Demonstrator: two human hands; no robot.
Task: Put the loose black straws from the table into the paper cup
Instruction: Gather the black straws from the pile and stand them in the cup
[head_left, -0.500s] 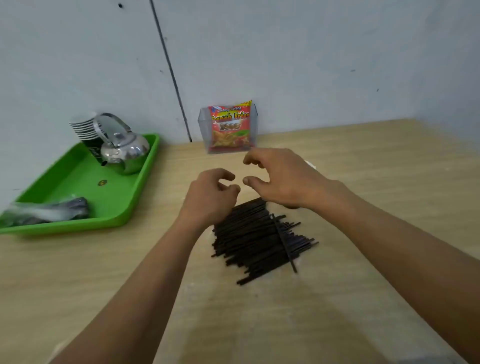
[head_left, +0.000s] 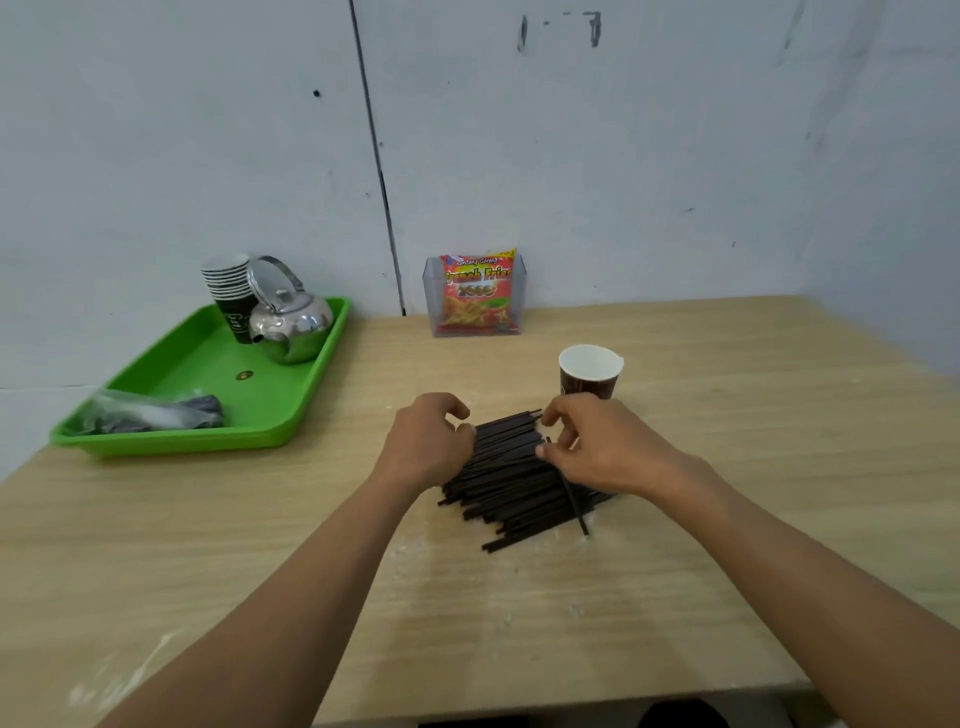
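Note:
A pile of loose black straws (head_left: 506, 486) lies flat on the wooden table (head_left: 753, 467), with one straw (head_left: 573, 501) lying crosswise on its right side. My left hand (head_left: 428, 441) rests against the pile's left far edge, fingers curled and touching the straws. My right hand (head_left: 602, 449) is at the right far corner, where thumb and forefinger bracket the straw ends. Neither hand has lifted any straw. The paper cup (head_left: 590, 371), white inside and dark brown outside, stands upright and empty just beyond my right hand.
A green tray (head_left: 208, 364) at the left holds a steel kettle (head_left: 291, 322), a stack of paper cups (head_left: 228, 291) and a plastic bag (head_left: 150, 413). A clear box with a snack packet (head_left: 475, 296) stands against the wall. The table's front edge runs near my forearms.
Both hands have dropped from above the pile onto its far end, one on each side. The cup, hidden behind my right hand before, now shows.

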